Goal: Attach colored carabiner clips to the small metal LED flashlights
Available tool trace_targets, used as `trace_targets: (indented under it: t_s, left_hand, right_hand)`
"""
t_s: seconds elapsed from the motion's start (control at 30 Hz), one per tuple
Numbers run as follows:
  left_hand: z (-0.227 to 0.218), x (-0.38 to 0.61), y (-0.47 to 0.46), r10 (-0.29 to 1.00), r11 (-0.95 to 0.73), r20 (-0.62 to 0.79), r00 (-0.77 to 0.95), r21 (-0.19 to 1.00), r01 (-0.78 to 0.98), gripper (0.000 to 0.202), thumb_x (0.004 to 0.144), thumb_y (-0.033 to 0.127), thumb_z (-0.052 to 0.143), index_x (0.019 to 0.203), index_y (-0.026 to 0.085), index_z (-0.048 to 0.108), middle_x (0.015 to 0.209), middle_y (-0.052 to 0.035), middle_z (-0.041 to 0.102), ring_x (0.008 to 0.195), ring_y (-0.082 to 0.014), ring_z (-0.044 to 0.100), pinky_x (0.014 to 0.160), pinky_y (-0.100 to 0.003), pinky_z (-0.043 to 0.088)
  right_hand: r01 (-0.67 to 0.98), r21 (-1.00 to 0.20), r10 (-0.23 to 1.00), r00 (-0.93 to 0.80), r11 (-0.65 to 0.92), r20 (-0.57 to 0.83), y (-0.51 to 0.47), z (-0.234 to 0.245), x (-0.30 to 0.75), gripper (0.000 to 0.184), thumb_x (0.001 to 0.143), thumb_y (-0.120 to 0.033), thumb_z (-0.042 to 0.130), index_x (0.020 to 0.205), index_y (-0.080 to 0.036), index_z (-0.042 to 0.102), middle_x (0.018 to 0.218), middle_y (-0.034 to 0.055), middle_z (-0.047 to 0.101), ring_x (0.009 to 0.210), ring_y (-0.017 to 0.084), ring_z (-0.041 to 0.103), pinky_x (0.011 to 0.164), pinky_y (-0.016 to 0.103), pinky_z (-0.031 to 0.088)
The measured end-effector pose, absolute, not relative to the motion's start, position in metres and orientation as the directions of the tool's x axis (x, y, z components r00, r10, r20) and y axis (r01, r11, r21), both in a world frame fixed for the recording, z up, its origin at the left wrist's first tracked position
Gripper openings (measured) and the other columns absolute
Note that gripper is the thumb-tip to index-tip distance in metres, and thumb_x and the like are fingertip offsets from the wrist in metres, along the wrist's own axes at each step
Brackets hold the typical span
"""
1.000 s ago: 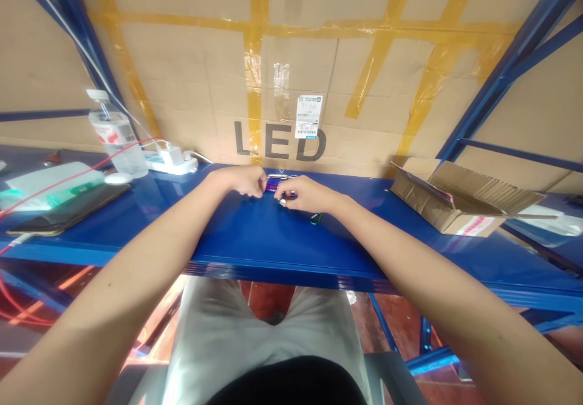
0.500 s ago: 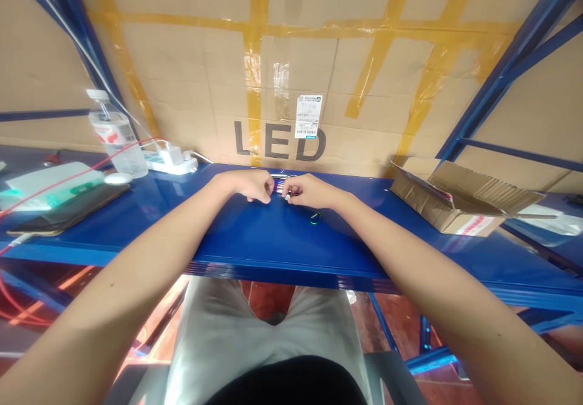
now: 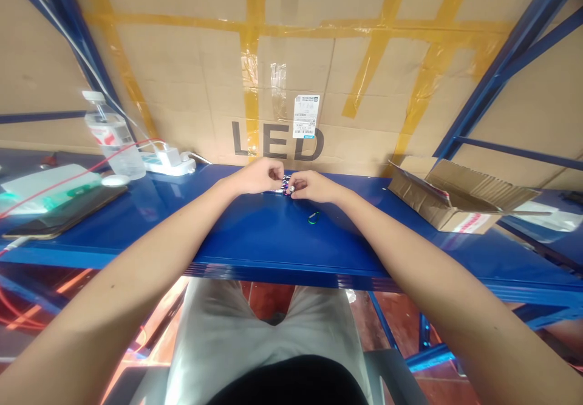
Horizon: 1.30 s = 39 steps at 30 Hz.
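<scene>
Both hands are close together near the back of the blue tabletop. Between them lie several small, slim, shiny silver and purple pieces, partly covered by fingers and too small to name. My left hand is closed, its bent fingertips down at the left side of these pieces; what it grips is hidden. My right hand pinches a small piece with a round silver end at their right side. A green carabiner-like clip lies on the table just below my right hand.
An open cardboard box stands at the right. To the left are a water bottle, a white power strip, a dark tablet-like slab and a red cable. A large cardboard sheet rises behind the table.
My left hand has moved slightly up and right, over the shiny pieces, which now show lower and more spread between the hands. My right hand still pinches the small piece, slightly farther right.
</scene>
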<state>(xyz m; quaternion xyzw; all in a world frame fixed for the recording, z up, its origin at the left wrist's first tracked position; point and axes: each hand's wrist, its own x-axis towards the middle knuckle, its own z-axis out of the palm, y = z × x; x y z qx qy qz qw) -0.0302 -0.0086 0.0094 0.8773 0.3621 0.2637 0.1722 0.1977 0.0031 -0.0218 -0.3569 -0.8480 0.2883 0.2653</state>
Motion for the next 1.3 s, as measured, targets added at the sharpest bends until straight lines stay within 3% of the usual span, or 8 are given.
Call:
trace_targets:
  t_s: [0.07,0.17,0.43,0.9,1.3]
  left_hand:
    - [0.01,-0.026,-0.01,0.69,-0.722,0.46,0.559,0.489,0.488,0.008,0.074,0.023,0.066,0.08,0.017,0.065,0.076,-0.0009,0.066,0.067,-0.0129,0.058,0.06,-0.025,0.046]
    - [0.01,-0.018,-0.015,0.65,-0.76,0.531,0.544,0.475,0.444,0.007,0.077,0.023,0.065,0.079,0.016,0.066,0.077,-0.0016,0.066,0.065,-0.0122,0.057,0.059,-0.025,0.045]
    - [0.004,-0.008,-0.02,0.498,-0.865,0.526,0.689,0.352,0.357,0.01,0.082,0.017,0.063,0.075,0.017,0.069,0.082,-0.0027,0.068,0.074,-0.014,0.06,0.067,-0.027,0.046]
    - [0.0,-0.008,-0.016,0.428,-0.904,0.529,0.733,0.264,0.337,0.011,0.085,0.013,0.065,0.079,0.017,0.073,0.09,-0.0048,0.073,0.079,-0.015,0.065,0.071,-0.028,0.05]
    - [0.002,-0.01,-0.015,0.376,-0.926,0.496,0.782,0.198,0.32,0.014,0.088,0.014,0.065,0.082,0.018,0.077,0.095,-0.0061,0.075,0.085,-0.0166,0.069,0.078,-0.03,0.053]
  right_hand:
    - [0.418,-0.75,0.778,-0.596,0.513,0.2,0.005,-0.022,0.199,0.018,0.072,-0.02,0.075,0.088,-0.018,0.067,0.088,0.0033,0.073,0.073,0.016,0.063,0.066,0.029,0.049]
    - [0.377,-0.819,0.796,-0.587,0.433,0.15,0.007,-0.022,0.201,0.02,0.071,-0.017,0.075,0.089,-0.017,0.068,0.09,0.0053,0.075,0.072,0.015,0.064,0.064,0.028,0.051]
    - [0.342,-0.833,0.779,-0.607,0.435,0.158,0.008,-0.022,0.202,0.027,0.071,-0.011,0.074,0.097,-0.014,0.072,0.097,0.0086,0.078,0.075,0.016,0.066,0.063,0.026,0.052]
    - [0.305,-0.856,0.782,-0.601,0.417,0.166,0.005,-0.02,0.199,0.027,0.066,-0.003,0.073,0.091,-0.014,0.073,0.086,0.0044,0.076,0.069,0.013,0.063,0.057,0.023,0.05]
    - [0.325,-0.836,0.769,-0.618,0.441,0.166,0.009,-0.022,0.203,0.022,0.068,-0.009,0.074,0.089,-0.014,0.072,0.082,0.0027,0.072,0.065,0.012,0.06,0.059,0.025,0.05]
